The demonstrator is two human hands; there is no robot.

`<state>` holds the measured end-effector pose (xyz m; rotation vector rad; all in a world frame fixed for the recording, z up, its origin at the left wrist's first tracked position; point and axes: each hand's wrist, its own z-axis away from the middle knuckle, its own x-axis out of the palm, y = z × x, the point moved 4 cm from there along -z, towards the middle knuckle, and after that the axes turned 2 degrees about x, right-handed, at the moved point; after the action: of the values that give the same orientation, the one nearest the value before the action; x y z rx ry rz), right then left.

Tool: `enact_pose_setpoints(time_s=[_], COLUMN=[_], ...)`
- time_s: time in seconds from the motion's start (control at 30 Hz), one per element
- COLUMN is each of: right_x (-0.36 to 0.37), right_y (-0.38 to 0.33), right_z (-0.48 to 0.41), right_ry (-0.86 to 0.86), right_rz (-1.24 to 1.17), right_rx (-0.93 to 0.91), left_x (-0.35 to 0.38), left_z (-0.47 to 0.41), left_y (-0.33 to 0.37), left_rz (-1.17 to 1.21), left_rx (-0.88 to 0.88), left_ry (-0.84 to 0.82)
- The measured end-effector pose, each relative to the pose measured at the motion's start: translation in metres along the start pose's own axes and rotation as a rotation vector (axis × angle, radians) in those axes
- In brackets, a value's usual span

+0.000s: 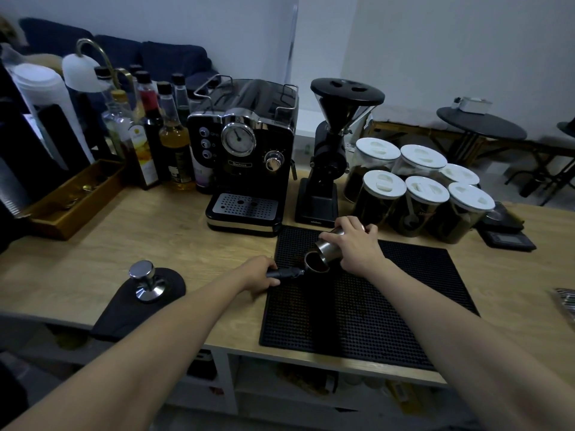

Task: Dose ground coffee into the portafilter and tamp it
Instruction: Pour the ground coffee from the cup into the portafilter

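The portafilter (315, 263) lies on the black rubber mat (389, 306), its basket holding dark ground coffee. My left hand (259, 272) grips its black handle at the mat's left edge. My right hand (354, 244) holds a steel dosing cup (326, 247) tilted mouth-down, touching the basket's far rim. The steel tamper (146, 279) stands upright on a dark tamping pad (140, 309) at the left front of the counter, apart from both hands.
A black espresso machine (245, 169) and a black grinder (329, 150) stand behind the mat. Several white-lidded jars (413, 188) and a scale (505, 234) sit to the right. Syrup bottles (155, 126) and a wooden tray (74, 197) fill the left.
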<state>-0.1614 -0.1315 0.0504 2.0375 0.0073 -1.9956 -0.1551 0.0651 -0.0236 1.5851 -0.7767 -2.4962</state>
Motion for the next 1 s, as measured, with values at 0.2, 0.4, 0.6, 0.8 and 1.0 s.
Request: enact_pose_setpoints(time_s=[0.2,0.4,0.6,0.8,1.0], right_x=[-0.002,-0.003,-0.002,-0.002,0.0], right_y=[-0.004,-0.009,-0.016,-0.015,-0.015], right_z=[-0.002,-0.002,-0.002,-0.003,-0.002], right_ry=[-0.015,-0.019,-0.048,-0.039,-0.022], right_rz=[0.042,0.102,0.068,0.08,0.101], right_rx=[-0.031,-0.044,-0.05,-0.041,-0.036], left_x=[0.0,0.0,0.0,0.001,0.0], left_z=[-0.001,-0.003,-0.002,-0.002,-0.001], left_y=[-0.002,-0.002,-0.003,-0.004,-0.003], left_rz=[-0.001,0.002,0.009,0.005,0.011], left_rx=[-0.001,-0.005,-0.011,-0.017,-0.023], left_ry=[-0.01,-0.014,-0.017,-0.022,-0.025])
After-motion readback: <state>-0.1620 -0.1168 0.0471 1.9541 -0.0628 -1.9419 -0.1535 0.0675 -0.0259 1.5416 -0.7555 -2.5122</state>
